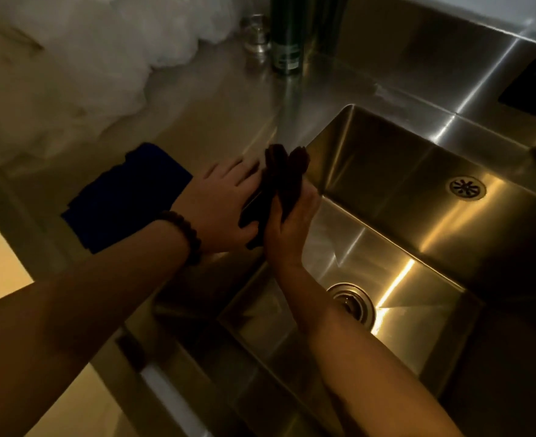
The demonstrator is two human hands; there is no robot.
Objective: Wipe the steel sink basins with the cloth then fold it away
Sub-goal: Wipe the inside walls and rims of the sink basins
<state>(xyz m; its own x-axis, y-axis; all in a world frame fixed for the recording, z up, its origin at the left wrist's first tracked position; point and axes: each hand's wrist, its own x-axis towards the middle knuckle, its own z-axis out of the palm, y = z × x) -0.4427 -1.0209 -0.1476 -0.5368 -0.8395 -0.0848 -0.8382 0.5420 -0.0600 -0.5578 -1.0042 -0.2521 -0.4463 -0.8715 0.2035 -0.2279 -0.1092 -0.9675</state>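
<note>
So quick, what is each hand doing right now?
Left hand: open, fingers flat, pressing the cloth.
Right hand: closed around the cloth.

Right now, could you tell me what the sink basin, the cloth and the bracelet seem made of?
Sink basin: brushed steel, by its streaked highlights and reflections. Cloth: soft matte fabric; it bunches in limp folds. Bracelet: round dark beads, perhaps wood; too dim to say.

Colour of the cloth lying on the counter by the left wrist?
Counter cloth: dark blue, head view.
</note>
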